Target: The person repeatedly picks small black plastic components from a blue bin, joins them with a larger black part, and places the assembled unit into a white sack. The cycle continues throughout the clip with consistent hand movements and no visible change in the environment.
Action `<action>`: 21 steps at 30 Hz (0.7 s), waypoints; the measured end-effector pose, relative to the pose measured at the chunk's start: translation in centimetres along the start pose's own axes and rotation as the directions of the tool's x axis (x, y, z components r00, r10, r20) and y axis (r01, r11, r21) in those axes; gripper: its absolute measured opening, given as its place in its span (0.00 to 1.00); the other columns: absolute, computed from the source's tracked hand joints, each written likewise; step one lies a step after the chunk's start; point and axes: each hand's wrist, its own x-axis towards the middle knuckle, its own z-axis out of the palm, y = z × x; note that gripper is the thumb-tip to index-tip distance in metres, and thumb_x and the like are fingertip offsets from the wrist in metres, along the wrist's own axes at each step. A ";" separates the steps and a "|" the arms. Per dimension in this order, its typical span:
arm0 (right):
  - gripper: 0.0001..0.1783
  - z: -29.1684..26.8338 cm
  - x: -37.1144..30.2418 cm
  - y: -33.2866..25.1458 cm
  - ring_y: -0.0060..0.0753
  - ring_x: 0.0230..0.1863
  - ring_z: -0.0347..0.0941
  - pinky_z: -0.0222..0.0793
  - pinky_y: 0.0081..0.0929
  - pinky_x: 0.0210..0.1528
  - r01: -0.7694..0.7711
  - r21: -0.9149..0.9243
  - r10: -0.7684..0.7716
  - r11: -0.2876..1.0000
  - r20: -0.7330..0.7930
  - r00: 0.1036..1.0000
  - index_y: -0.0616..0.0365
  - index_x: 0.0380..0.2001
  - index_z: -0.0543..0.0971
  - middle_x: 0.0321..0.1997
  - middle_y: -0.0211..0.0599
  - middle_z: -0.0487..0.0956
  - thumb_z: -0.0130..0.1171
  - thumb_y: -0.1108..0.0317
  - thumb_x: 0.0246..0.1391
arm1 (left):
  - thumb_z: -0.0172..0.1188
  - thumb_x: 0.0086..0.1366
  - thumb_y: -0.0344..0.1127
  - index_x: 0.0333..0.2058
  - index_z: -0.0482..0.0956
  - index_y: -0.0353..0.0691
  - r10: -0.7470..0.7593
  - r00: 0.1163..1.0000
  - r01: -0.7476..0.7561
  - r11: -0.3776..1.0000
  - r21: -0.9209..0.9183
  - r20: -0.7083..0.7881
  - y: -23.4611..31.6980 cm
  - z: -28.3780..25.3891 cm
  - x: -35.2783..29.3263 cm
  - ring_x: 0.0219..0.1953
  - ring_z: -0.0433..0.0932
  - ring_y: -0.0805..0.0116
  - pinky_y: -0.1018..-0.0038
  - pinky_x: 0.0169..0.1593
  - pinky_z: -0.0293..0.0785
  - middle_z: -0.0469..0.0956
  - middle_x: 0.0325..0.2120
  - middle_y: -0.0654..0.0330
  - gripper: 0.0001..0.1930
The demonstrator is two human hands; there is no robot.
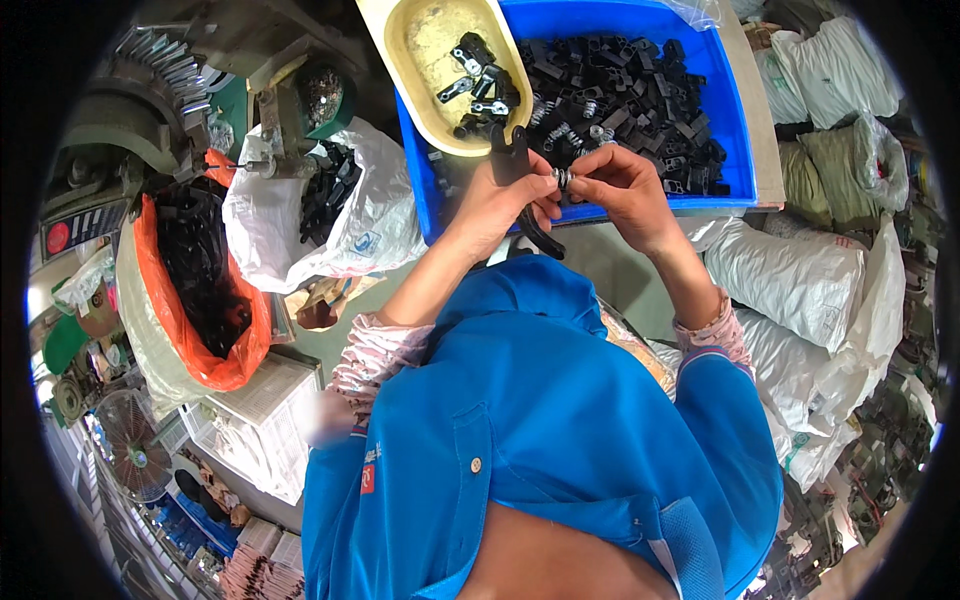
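My left hand (490, 208) is closed around a black curved lever-like part (511, 160), which runs upright through the grip with its lower end poking out below. Between the fingertips of both hands sits a small metal coil spring (562, 179). My right hand (628, 192) pinches that spring from the right with thumb and forefinger. Both hands are over the near edge of a blue bin (738, 120), filled with small black parts (640, 90) and several loose springs (565, 138). A cream tub (422, 45) rests at the bin's left and holds black-and-metal pieces (480, 85).
To the left stand a white sack (265, 215) with black parts and an orange-lined sack (258, 345) of black pieces. Machinery (120, 140) is at the far left, above a fan (135, 445). Filled white sacks (780, 270) are piled on the right.
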 end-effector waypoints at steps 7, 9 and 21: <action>0.09 0.8 0.2 -0.7 0.23 0.37 0.77 0.74 0.22 0.41 -0.043 0.016 0.043 0.999 0.023 0.999 0.64 0.40 0.79 0.38 0.35 0.81 0.62 0.74 0.56 | 0.60 0.64 0.31 0.34 0.74 0.33 0.043 0.999 -0.043 0.988 0.151 0.001 0.7 0.3 -0.4 0.23 0.77 0.72 0.77 0.25 0.74 0.75 0.23 0.60 0.07; 0.11 1.0 0.2 -1.4 0.24 0.37 0.77 0.74 0.22 0.41 -0.147 0.039 0.146 0.988 0.013 0.989 0.65 0.43 0.79 0.38 0.36 0.81 0.61 0.73 0.57 | 0.61 0.63 0.31 0.33 0.75 0.34 0.044 0.999 -0.042 0.951 0.306 0.000 1.0 0.5 -0.6 0.23 0.77 0.74 0.78 0.25 0.74 0.76 0.23 0.61 0.07; 0.09 1.2 -0.4 -0.8 0.20 0.40 0.75 0.71 0.19 0.46 0.051 -0.084 -0.054 0.995 -0.028 0.998 0.63 0.40 0.79 0.38 0.30 0.80 0.63 0.78 0.54 | 0.61 0.64 0.32 0.32 0.75 0.34 -0.022 1.000 0.022 0.979 0.201 -0.004 -0.7 0.1 -0.9 0.21 0.76 0.73 0.77 0.23 0.72 0.76 0.20 0.60 0.07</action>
